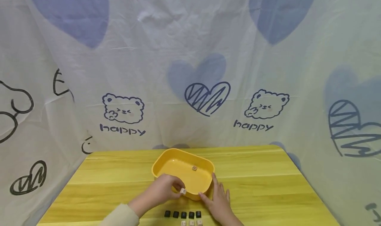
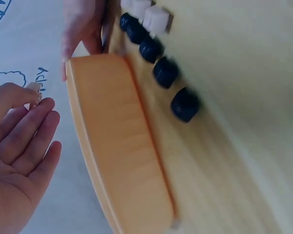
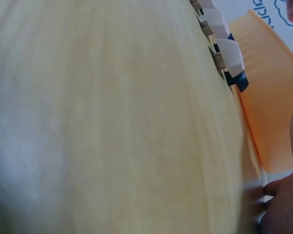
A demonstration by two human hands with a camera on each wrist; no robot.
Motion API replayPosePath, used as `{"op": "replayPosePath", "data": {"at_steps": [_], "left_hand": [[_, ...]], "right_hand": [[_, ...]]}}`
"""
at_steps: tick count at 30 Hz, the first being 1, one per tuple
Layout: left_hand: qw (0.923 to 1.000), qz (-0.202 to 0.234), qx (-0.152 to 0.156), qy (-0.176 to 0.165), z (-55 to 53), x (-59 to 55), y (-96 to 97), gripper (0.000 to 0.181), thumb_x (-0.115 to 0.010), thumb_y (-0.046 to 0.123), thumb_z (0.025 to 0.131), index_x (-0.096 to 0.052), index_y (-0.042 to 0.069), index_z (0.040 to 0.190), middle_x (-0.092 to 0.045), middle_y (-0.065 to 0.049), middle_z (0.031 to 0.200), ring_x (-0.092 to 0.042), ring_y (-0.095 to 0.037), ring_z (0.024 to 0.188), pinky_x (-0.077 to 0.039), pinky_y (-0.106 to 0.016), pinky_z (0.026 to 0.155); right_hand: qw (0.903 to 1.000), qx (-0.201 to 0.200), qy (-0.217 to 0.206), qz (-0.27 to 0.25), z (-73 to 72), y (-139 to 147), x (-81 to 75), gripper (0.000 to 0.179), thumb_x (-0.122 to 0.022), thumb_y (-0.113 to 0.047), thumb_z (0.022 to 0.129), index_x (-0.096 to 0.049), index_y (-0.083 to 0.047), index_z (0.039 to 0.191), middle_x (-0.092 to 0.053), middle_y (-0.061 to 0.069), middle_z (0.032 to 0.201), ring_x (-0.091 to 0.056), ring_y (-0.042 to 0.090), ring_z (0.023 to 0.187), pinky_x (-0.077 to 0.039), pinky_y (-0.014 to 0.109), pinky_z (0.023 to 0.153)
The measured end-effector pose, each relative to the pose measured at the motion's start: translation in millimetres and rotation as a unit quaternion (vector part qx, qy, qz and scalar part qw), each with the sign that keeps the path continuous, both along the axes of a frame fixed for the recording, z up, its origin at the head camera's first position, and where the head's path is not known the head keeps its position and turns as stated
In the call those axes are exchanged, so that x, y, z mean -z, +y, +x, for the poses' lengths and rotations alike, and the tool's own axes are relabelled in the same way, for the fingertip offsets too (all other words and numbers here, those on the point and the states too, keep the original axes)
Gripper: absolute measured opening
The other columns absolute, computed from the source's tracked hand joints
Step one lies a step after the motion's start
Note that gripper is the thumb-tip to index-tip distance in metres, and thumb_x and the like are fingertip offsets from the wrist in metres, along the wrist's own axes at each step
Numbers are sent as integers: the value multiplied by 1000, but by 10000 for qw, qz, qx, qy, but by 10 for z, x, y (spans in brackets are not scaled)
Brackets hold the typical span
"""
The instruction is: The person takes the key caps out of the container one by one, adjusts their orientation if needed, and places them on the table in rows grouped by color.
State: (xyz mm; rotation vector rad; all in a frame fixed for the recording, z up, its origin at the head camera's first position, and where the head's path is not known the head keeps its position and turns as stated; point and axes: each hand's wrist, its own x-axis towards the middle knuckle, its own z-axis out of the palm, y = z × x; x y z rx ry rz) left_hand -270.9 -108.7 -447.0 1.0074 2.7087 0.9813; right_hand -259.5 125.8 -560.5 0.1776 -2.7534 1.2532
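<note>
My left hand (image 1: 163,189) pinches a small white keycap (image 1: 183,191) between thumb and forefinger, over the near rim of a yellow plastic basin (image 1: 169,152). In the left wrist view its other fingers (image 2: 39,139) extend beside the basin. My right hand (image 1: 218,201) touches the basin's near right corner, thumb at the front side and forefinger along the right side, with the remaining fingers spread. Inside the basin lies one small brownish keycap-like piece (image 1: 194,168). A row of several black keycaps (image 1: 184,215) sits on the table in front, with white keycaps (image 1: 191,223) nearer to me.
The table (image 1: 262,173) has a yellow wood-grain top. A white cloth (image 1: 166,126) printed with hearts and bears hangs behind it and along both sides. The white keycaps (image 3: 230,56) stand close to the basin wall (image 3: 268,97) in the right wrist view.
</note>
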Motion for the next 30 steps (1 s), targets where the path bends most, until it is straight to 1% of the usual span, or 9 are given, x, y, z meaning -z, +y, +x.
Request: {"op": "replayPosePath", "data": {"at_steps": [2,6,9,15,18,21,24,27,30], "left_hand": [[9997,93,-46,-206,64,30,-30,15,-77,3,79,-75,11,91,-71,7,84,-66,-5,75,-55,-32,74],[9977,180,-153,-635,169,119,-112,12,-78,6,80,-75,12,90,-71,7,84,-65,-2,74,-54,-28,70],[9964,175,-254,-795,221,192,-163,10,-79,9,80,-76,13,89,-70,10,82,-64,-2,74,-53,-24,67],[9951,220,-168,-947,273,331,-195,10,-79,9,79,-77,12,88,-68,9,79,-61,-2,73,-51,-23,66],[9966,176,-91,-801,305,408,-205,10,-80,9,78,-77,9,88,-65,10,77,-60,-2,71,-51,-22,64],[9978,50,-145,-649,345,473,-222,12,-81,13,79,-77,9,88,-60,14,77,-56,-1,71,-49,-21,63],[9968,17,-208,-771,371,524,-228,8,-79,14,80,-78,11,88,-57,13,78,-53,-3,70,-47,-22,62],[9953,43,-231,-935,382,587,-244,11,-78,8,77,-78,12,87,-56,13,77,-51,-3,68,-46,-22,60],[9948,35,-172,-1001,385,641,-256,14,-80,7,74,-78,10,88,-57,13,76,-51,-2,66,-47,-21,59]], "right_hand": [[10000,-1,-34,-11,2,0,-2,95,-58,-58,90,-8,-12,157,-29,27,151,-18,54,137,2,69,106],[10000,-14,-93,-24,8,-4,-7,96,-58,-59,90,-8,-11,157,-29,27,152,-18,54,138,2,69,106],[10000,-29,-83,-25,4,-5,-10,97,-57,-60,90,-8,-10,157,-28,27,152,-17,53,138,2,69,107],[9999,-24,-128,-36,3,-5,-18,98,-57,-62,89,-8,-10,157,-28,27,152,-16,53,139,3,68,107],[9999,-34,-152,-43,7,-8,-26,99,-57,-62,88,-7,-11,157,-27,26,153,-15,53,139,4,67,107],[9999,-40,-93,-24,3,-5,-32,99,-57,-62,89,-7,-11,157,-27,27,152,-15,54,138,3,68,107],[10000,-36,-80,-4,-3,3,-34,99,-57,-62,88,-6,-11,157,-27,27,152,-16,54,138,3,68,107],[9999,-41,-114,1,-7,3,-25,99,-57,-62,88,-6,-12,157,-28,27,152,-16,54,138,4,68,107],[9998,-60,-176,-27,-8,-4,-16,99,-57,-63,88,-5,-13,157,-27,26,153,-14,53,139,5,67,107]]}}
